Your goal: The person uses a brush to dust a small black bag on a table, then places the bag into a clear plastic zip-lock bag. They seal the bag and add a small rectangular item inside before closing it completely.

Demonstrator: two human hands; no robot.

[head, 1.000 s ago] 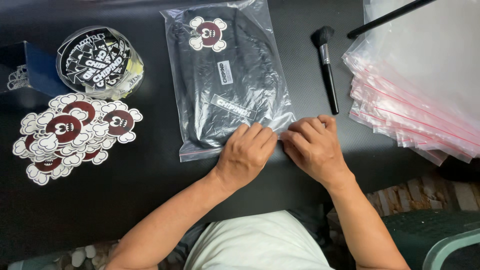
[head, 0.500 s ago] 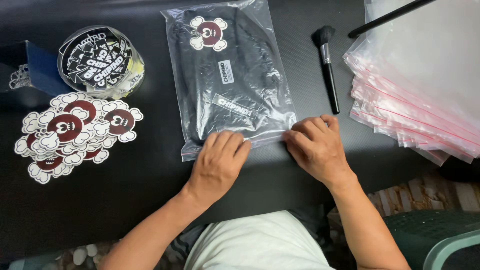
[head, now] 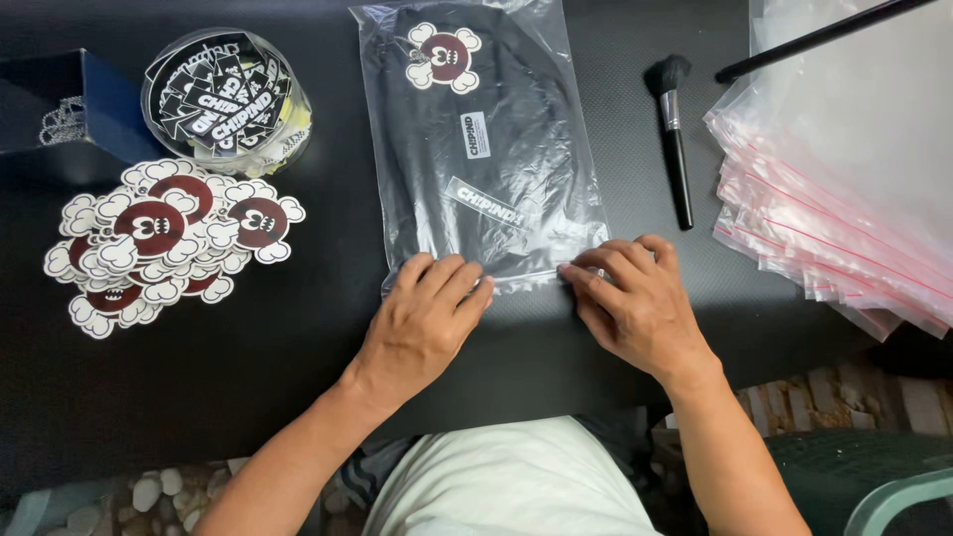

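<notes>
Clear plastic is what both of my hands are pressing on — a transparent bag (head: 481, 149) lying flat on the black table (head: 298, 337), with a folded black garment inside it. My left hand (head: 422, 323) lies palm down with the fingers spread flat across the bag's near edge, clasping nothing; it reads as a hand pinning and smoothing the film. My right hand (head: 635, 303) sits at the near right corner of the same edge, fingers curled and their tips bearing down on the plastic. Whether those fingers actually pinch the strip I cannot tell, since the knuckles hide the contact. Placed so, one hand at each end of the near edge, they hold the bag's mouth flat against the table, which I judge suits closing it along that seam.

Beyond my fingers the bag stretches away, glossy and slightly wrinkled, a red-and-white cloud-shaped sticker showing near its far end and two small labels nearer the middle.

Outward of the left hand lies a heap of the same stickers (head: 159, 238), with a round clear tub of black-and-white stickers (head: 226, 94) further off. Beyond the right hand rests a black brush (head: 675, 129), and outward of that a stack of empty bags with red strips (head: 844, 199).
</notes>
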